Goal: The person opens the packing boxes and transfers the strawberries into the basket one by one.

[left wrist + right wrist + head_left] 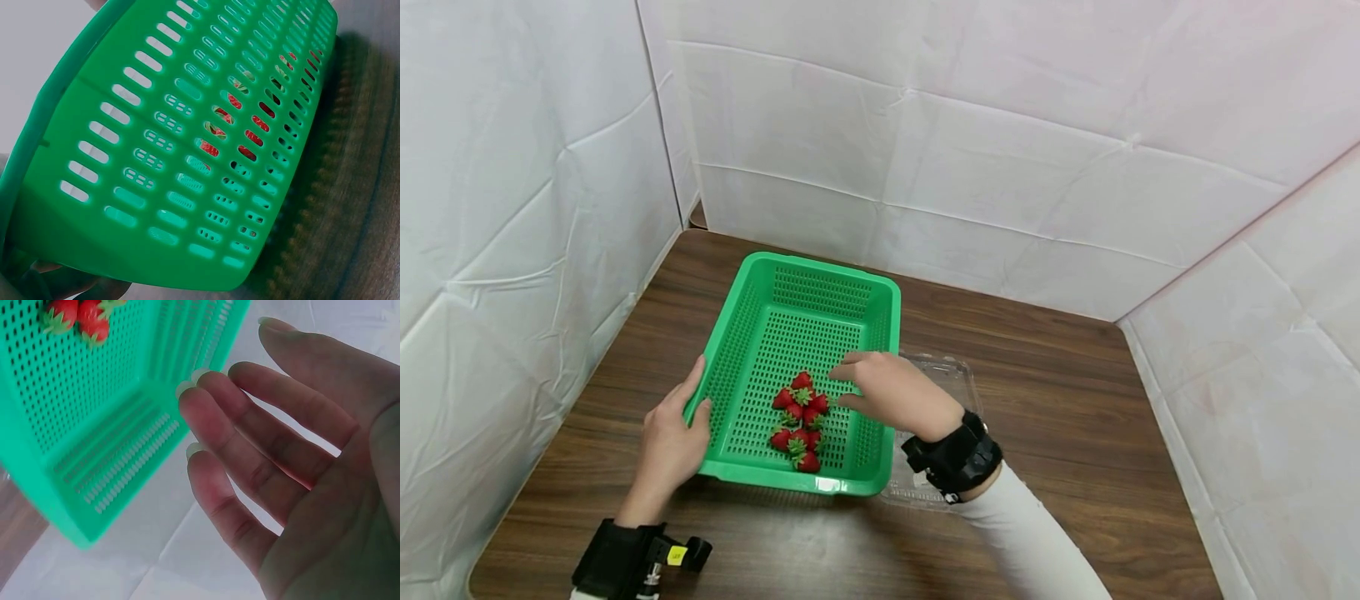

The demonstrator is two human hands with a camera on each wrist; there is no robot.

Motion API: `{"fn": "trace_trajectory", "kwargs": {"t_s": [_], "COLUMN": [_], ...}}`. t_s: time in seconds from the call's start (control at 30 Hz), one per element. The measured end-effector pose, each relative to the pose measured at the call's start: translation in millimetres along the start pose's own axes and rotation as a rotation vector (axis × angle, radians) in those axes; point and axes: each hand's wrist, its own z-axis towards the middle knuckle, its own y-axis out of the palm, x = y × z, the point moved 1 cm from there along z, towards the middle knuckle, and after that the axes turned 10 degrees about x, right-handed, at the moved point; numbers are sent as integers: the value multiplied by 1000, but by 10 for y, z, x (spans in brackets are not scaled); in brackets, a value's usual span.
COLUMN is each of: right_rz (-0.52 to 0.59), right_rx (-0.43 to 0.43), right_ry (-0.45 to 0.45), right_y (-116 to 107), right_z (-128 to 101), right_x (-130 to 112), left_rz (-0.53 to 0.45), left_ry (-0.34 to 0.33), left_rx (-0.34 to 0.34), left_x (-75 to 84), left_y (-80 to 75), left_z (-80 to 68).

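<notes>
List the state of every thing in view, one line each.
Green basket: upright on the table, left rim gripped.
Strawberries: piled inside the basket, near its front.
Clear clamshell container: beside the basket, looks empty.
Left hand: grips the basket rim.
Right hand: open above the strawberries, holding nothing.

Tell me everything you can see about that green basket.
The green basket is a rectangular tray of what looks like plastic, with slotted walls, a perforated floor and a rolled rim. It sits on the wooden table, possibly tipped. A cluster of strawberries lies inside near its front. The left hand grips its left rim; the right hand hovers open above it. A clear container lies at its right side.
</notes>
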Motion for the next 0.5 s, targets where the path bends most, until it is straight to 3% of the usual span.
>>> {"fn": "trace_trajectory", "kwargs": {"t_s": [0.37, 0.5], "right_rz": [56, 47], "right_rx": [121, 121], "right_ry": [103, 155], "right_y": [-19, 18], "right_z": [-426, -599], "right_x": [402, 539], "left_rz": [3, 22], "left_ry": [11, 16], "left_rx": [7, 7], "left_x": [-6, 0], "left_y": [1, -2], "left_z": [-1, -2]}}
